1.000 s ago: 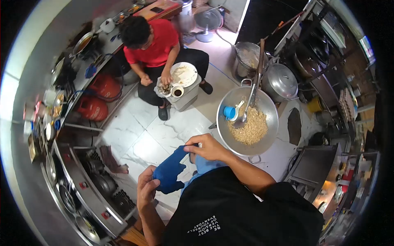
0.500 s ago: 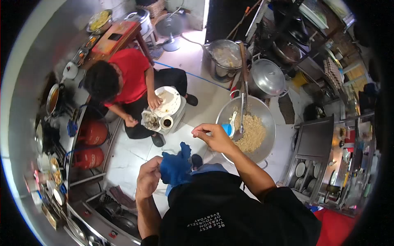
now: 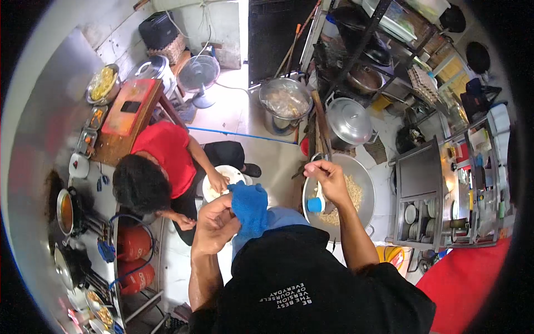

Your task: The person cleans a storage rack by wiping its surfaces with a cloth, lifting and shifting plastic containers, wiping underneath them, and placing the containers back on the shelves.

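Note:
My left hand (image 3: 212,224) is closed around a blue cloth (image 3: 248,209), which hangs bunched in front of my black shirt. My right hand (image 3: 331,181) is raised over the near left side of a large metal basin (image 3: 368,192), its fingertips drawn together and no object visible in them. Beneath that hand, a blue cup (image 3: 315,205) with a white handle sits in the basin. Light-brown grainy food (image 3: 352,192), resembling fried rice, fills part of the basin. A long-handled utensil (image 3: 321,123) leans at the basin's far edge.
A seated person in a red shirt (image 3: 164,150) has a hand over a white plate (image 3: 225,173) at front left. Red gas cylinders (image 3: 133,242) stand under the left counter. A lidded pot (image 3: 349,119), a fan (image 3: 199,73) and a dish cabinet (image 3: 420,195) surround the floor.
My view has shifted. My right hand now appears over the basin and blue cup instead of left of them. The blue cloth has risen and looks more bunched in my left hand.

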A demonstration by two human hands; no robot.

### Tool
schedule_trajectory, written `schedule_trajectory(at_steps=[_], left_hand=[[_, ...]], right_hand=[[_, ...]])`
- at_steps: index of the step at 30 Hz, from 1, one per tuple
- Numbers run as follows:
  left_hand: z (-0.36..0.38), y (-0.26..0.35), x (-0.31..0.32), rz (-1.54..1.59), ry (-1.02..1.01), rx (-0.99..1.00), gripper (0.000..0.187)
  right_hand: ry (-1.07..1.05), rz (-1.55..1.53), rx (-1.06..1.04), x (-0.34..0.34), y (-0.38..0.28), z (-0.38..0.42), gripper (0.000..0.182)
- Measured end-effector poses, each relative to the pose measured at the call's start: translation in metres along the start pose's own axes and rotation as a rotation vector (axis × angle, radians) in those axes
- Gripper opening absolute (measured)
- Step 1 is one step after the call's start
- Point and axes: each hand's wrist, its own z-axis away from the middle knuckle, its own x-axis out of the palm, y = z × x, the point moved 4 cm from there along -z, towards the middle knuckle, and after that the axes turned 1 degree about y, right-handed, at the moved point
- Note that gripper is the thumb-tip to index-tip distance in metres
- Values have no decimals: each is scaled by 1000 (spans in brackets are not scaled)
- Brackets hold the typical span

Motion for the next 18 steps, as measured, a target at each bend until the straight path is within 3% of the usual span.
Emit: schedule_trajectory(at_steps=[6,11,12,15,17,18], left_hand=[[-38,26,-26,-98,52,80,30],[-65,44,-51,-307,273,229,29],[-73,44,-54,-342,354,233,38],[-102,32,-80,-298,402,238,29],[-125,17,-100,-255,504,154,22],[-134,16,-114,-521,337,213,29]], right_hand=[[47,-16,-8,18,-5,-61,20],[-25,114,-118,34,-23,-130,19],[-71,71,-118,37,-31,-145,20],[-77,135,-52,32,-55,-201,19],[43,190,-244,7,-67,-256,18],[109,214,-337,-10,-74,-282,18]])
